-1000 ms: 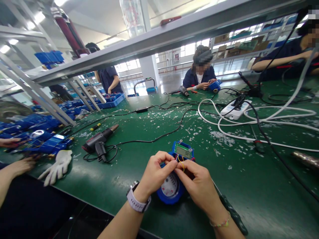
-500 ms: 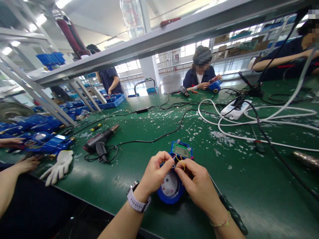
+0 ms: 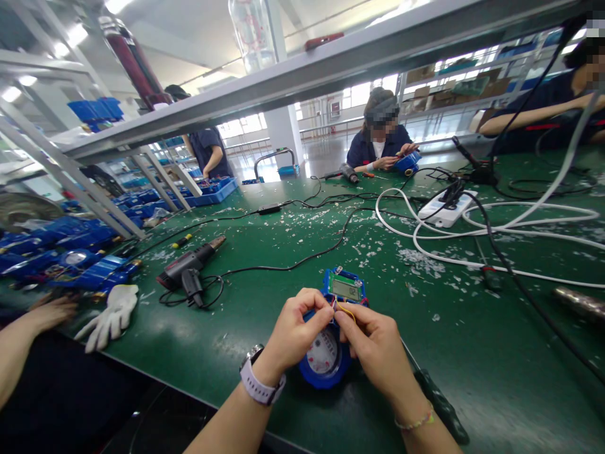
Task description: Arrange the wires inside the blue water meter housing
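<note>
Down near the front edge of the green table [image 3: 246, 315], the round blue water meter with a white dial [image 3: 325, 359] lies flat, its small green display board [image 3: 346, 288] tipped up behind. Both the left hand [image 3: 295, 331] and right hand [image 3: 375, 353] pinch thin yellow wires [image 3: 347, 308] with narrowed fingers [image 3: 326, 307]. Doing this well probably means a gentle grip close to the joint, without tugging the board.
</note>
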A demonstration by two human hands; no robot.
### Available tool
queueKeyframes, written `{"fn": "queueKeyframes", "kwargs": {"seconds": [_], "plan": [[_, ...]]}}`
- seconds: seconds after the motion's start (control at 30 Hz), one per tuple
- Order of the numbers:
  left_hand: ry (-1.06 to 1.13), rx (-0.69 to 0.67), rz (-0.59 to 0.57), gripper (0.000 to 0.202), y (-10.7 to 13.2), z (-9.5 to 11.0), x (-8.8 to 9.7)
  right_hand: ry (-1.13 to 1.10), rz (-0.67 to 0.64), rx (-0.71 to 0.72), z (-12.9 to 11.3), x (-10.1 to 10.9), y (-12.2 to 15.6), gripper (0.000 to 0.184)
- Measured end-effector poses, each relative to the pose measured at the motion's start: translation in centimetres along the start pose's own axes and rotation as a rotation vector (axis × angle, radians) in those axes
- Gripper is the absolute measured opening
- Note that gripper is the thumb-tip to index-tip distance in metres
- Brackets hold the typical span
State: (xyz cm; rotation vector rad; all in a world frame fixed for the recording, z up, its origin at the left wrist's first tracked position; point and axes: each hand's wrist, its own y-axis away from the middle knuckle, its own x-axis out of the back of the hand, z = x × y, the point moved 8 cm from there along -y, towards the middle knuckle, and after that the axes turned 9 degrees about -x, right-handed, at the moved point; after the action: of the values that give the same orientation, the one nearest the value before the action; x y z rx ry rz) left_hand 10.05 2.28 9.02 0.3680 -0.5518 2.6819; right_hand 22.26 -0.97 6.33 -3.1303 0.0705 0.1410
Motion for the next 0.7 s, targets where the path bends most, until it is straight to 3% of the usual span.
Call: {"fn": "queueKeyframes", "kwargs": {"seconds": [0.17,0.4,0.7], "plan": [[-0.102,-0.034,0.000,0.029,0.20,0.83,-0.15,-0.194,0.007,-0.172,1.41,-0.04,-0.30,0.042],[-0.153,-0.043,0.001,0.026,0.25,0.95,-0.28,-0.224,0.002,-0.155,1.03,-0.21,-0.28,0.045],[-0.110,-0.027,-0.027,0.025,0.33,0.68,-0.50,-0.204,-0.128,-0.105,0.44,-0.66,-0.23,0.045]]}}
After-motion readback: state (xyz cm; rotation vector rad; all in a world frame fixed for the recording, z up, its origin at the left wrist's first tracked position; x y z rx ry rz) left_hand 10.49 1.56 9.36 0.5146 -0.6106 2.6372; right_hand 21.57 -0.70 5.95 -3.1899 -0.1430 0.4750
